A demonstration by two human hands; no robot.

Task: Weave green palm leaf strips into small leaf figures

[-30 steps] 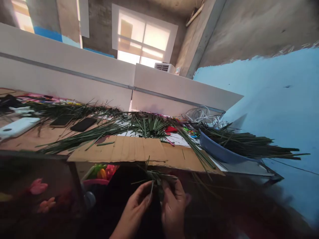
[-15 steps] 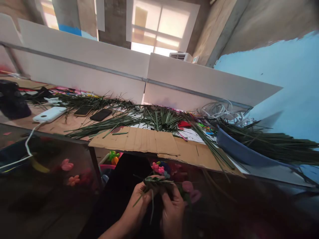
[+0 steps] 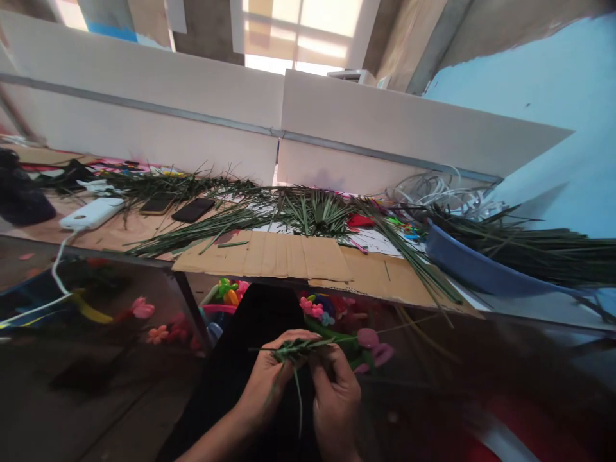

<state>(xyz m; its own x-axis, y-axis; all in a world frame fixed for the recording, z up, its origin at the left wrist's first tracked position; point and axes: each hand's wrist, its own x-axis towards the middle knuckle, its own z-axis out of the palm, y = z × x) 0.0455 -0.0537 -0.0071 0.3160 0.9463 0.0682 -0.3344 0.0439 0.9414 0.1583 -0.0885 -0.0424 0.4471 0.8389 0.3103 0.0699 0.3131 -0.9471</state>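
Above my lap, in front of the table edge, I hold a small woven piece of green leaf strips (image 3: 294, 350) in both hands. My left hand (image 3: 269, 369) is closed around its left part, the thumb and fingers pinching it. Loose strip ends stick out to the left and hang down between the hands. My right hand (image 3: 334, 391) pinches the right end, where a strip runs out past the fingers. Parts of the weave are hidden behind the fingers.
Cardboard (image 3: 269, 256) lies along the table's front edge. Behind it are long green leaves (image 3: 317, 215), two phones (image 3: 193, 210) and a white power strip (image 3: 92, 213). A blue basin (image 3: 471, 266) of leaves stands right. Balloon flowers (image 3: 368, 340) are below the table.
The view has tilted down slightly, so table and panels sit higher. Both hands still grip the woven piece; it shows more openly, and a strip now extends out past my right fingers.
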